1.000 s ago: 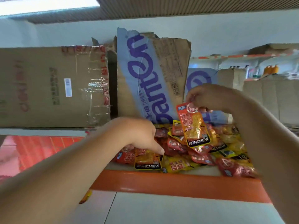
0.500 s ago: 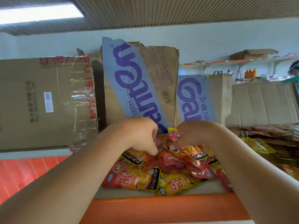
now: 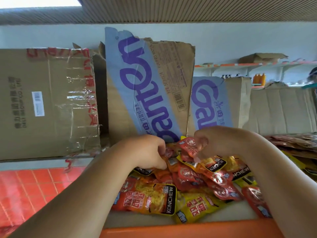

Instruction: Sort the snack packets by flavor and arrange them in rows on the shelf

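The right hand (image 3: 214, 143) pinches a small red shiny plastic packet (image 3: 188, 147) by its edge, thumb and fingers closed on it. The packet is lifted just above the heap of red, orange and yellow snack packets (image 3: 197, 179). It hangs tilted between the two hands, touching the right hand and just beside the left.

The left hand (image 3: 147, 153) is palm down with its fingers curled onto the far side of the heap. I cannot tell if it holds a packet or only touches one. The hands are close together but not touching.

The heap lies under both hands and spreads toward the person. The packets point every way, so no rows are made yet. A big orange and yellow packet with black KONCHEW letters (image 3: 147, 198) lies flat under the left wrist, its long side going left to right.

I think the next job is to find a bare spot for the red packet - the left hand is nearer the pile and could clear one.

The heap sits on a white shelf board with an orange front edge (image 3: 188, 229). Past the fingers stands a torn brown cardboard box with blue and purple letters (image 3: 151, 86), and left of the left hand a big plain brown cardboard box with tape (image 3: 48, 103). Below that box - down past the left arm - is a red tiled floor (image 3: 25, 189).
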`<state>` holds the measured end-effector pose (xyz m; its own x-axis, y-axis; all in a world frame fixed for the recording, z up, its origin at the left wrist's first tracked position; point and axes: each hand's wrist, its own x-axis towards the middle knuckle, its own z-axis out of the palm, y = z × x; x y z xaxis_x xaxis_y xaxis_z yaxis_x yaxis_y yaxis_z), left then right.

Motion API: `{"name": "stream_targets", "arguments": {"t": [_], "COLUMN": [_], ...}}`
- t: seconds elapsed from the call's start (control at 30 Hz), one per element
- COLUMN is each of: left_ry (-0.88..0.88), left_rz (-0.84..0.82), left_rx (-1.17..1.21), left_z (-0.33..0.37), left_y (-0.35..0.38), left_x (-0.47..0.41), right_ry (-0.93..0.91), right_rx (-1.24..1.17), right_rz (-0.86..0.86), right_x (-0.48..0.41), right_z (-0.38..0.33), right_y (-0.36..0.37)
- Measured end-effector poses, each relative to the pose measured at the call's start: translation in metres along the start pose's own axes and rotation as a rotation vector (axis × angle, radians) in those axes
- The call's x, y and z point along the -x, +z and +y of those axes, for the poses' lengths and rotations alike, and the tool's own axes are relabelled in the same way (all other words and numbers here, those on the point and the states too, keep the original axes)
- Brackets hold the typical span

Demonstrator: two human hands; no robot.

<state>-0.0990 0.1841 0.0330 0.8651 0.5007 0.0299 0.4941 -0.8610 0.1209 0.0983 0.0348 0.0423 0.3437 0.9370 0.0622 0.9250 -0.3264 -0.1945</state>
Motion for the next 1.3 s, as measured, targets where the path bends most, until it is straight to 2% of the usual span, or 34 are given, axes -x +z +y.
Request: {"name": "stream_targets", "arguments": {"t": [0.27, 0.4, 0.67, 0.8, 1.1, 1.2, 1.3], "left_ry": [-0.042, -0.055, -0.049, -0.036, 0.049, -0.014, -0.096], "left_rz": [0.019, 0.093, 0.353, 0.460, 0.647, 0.740, 0.719], "left_rx": [0.048, 0.094, 0.104, 0.040, 0.022, -0.034, 0.034], "left_z": [-0.004, -0.001, -0.007, -0.013, 0.014, 0.012, 0.009], "left_y": [0.001, 0.002, -0.007, -0.009, -0.005, -0.002, -0.001], "left_x": [0.000, 0.001, 0.006, 0.009, 0.028, 0.048, 0.072], "right_ry": [0.011, -0.009, -0.044, -0.054, -0.178, -0.264, -0.361], "right_rx": [-0.012, -0.042, -0.252, -0.271, -0.365, -0.339, -0.280], "right_rz": [-0.035, -0.011, 0.260, 0.347, 0.433, 0.443, 0.494], "right_x": [0.006, 0.008, 0.007, 0.005, 0.014, 0.017, 0.021], "right_z": [-0.001, -0.001, 0.009, 0.009, -0.011, -0.020, -0.033], "right_y": [-0.002, -0.002, -0.005, -0.005, -0.006, -0.006, -0.007]}}
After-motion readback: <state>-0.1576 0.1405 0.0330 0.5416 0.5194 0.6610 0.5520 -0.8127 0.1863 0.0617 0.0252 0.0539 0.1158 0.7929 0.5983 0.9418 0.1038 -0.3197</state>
